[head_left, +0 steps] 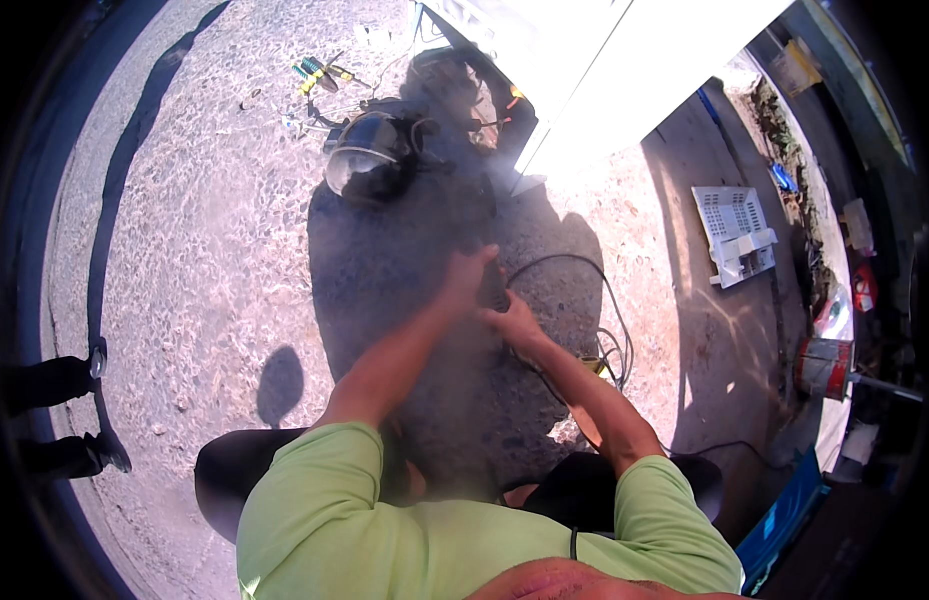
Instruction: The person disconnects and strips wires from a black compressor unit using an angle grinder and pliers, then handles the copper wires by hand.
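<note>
Both my hands are on a dark, elongated hand tool [494, 287] in front of me; a black cord loops off to its right, so it looks like a corded power tool. My left hand [471, 268] is closed around its far part. Behind it, my right hand [517, 322] is wrapped on the nearer end. Haze and shadow hide the tool's front end and its exact kind. Beyond my hands sits a dark rounded machine part [374, 150] with a shiny curved face and wires around it. A large white panelled cabinet [624, 70] stands at the far right of it.
Pliers with coloured handles [324, 75] lie on the rough ground at the far left. The black cord [614, 290] coils beside my right arm. A white slotted plastic piece [736, 235] and a paint-stained can [822, 367] are at right. Another person's shoes [99, 455] show at left.
</note>
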